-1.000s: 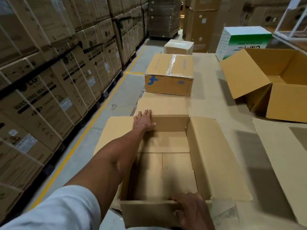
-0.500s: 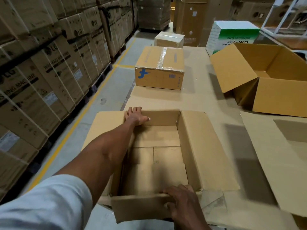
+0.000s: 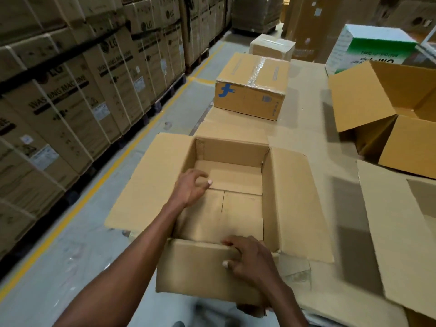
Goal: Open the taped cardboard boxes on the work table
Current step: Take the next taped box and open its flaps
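Open box [image 3: 226,208] sat at the near left edge of the surface [image 3: 313,142], all four top flaps folded out, inside bare cardboard. Left flap [image 3: 151,182] hung out past the surface edge over the floor; right flap [image 3: 297,204] lay flat on the surface; far flap lay flat toward the next box.

Right hand [image 3: 252,258] gripped the near flap [image 3: 195,270] at its top edge: fingers hooked over the fold into the box, thumb pressed on the outer face. Grip clenched on the flap.

Left hand [image 3: 191,187] hovered inside the box above the bottom, near the left wall. Fingers loosely curled, holding nothing, touching nothing that could be made out. Grip released.

Beyond the open box, on the same surface: a taped box [image 3: 252,88] with a blue logo on its near side, clear tape running along the top seam, flaps closed. Behind it, a smaller taped box [image 3: 272,47], also sealed.

To the right, well apart from the open box: a second opened carton [image 3: 401,128], flaps up and tilted. A large flat cardboard sheet or flap [image 3: 398,232] lay at the near right. A white-and-green carton [image 3: 368,50] stood at the far right.

Left of the aisle, stacked washing-machine cartons [image 3: 70,90] with strapping lined the floor, along a yellow floor line [image 3: 99,175].
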{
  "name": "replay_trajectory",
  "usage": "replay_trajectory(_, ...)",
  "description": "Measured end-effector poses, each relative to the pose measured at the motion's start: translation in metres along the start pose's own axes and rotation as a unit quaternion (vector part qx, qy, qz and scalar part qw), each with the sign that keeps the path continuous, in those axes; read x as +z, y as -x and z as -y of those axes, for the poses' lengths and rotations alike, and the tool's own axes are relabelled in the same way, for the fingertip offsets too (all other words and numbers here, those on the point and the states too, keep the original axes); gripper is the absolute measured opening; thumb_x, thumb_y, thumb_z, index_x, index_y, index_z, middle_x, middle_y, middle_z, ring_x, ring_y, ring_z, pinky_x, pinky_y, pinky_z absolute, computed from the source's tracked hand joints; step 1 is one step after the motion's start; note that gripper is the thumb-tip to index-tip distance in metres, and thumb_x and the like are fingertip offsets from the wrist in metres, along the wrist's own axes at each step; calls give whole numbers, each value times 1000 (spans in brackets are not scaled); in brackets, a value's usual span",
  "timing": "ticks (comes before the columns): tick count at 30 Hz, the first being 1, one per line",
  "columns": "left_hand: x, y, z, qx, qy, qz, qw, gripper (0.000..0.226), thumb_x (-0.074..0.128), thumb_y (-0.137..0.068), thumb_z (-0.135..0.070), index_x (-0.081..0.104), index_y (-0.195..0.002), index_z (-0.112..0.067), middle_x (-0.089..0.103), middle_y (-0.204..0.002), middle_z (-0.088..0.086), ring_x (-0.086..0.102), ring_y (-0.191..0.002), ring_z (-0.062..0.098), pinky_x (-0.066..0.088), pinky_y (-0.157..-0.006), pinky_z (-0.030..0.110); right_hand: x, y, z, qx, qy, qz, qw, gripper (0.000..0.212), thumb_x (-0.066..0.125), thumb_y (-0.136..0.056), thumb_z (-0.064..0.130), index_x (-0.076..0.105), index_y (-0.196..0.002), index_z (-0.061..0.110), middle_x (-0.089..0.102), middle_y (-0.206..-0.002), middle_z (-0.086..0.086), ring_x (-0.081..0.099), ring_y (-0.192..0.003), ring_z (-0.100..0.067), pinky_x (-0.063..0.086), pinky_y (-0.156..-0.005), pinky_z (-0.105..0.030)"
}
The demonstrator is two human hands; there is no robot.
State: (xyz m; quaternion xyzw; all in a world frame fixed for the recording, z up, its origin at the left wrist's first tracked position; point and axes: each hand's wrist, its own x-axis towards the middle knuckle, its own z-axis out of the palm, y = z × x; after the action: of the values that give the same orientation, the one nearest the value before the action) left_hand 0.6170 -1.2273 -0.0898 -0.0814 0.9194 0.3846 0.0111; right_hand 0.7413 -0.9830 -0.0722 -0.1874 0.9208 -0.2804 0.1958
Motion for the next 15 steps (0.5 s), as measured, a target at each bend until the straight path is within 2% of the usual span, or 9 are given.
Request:
replay_trajectory(2, 3, 48, 0, 8, 68, -34, 997, 23, 68, -92, -37, 75, -109, -22, 66, -119, -1, 58, -116, 14, 42, -98, 25, -3, -3, 0, 0, -52, -4, 999, 44, 68, -89, 47, 55, -131, 49, 36, -103, 46, 45, -108, 4, 42, -103, -29)
replay_trajectory(5, 5, 113, -7, 16, 149, -127, 980, 15, 65, -95, -28, 75, -105, -22, 68, -111, -10, 61, -108, 4, 46, -96, 23, 2, -10, 1, -15, -173, -72, 982, 36, 70, -91, 40, 59, -124, 49, 53, -117, 39, 53, -112, 6, 46, -89, -20)
replay_trajectory(7, 7, 148, -7, -12, 194, -181, 964, 15, 63, -97, -26, 73, -108, -26, 69, -112, -13, 62, -109, 3, 48, -94, 23, 7, -16, 5, -32, -217, -107, 970, 35, 71, -92, 31, 63, -124, 45, 60, -122, 30, 54, -113, 8, 45, -83, -15)
replay_trajectory(11, 4, 200, 3, -73, 258, -280, 922, 20, 63, -97, -14, 73, -111, -26, 71, -113, -14, 65, -108, 5, 51, -89, 21, 26, -23, 32, -76, -255, -140, 954, 33, 70, -92, 21, 67, -121, 37, 64, -122, 26, 56, -110, 7, 45, -79, -11)
replay_trajectory(15, -9, 242, 25, -127, 303, -316, 890, 19, 63, -98, -14, 73, -109, -27, 74, -110, -12, 67, -102, 6, 51, -82, 18, 52, -25, 72, -117, -305, -116, 938, 26, 68, -94, 13, 72, -115, 26, 72, -113, 16, 65, -102, 1, 47, -77, -10)
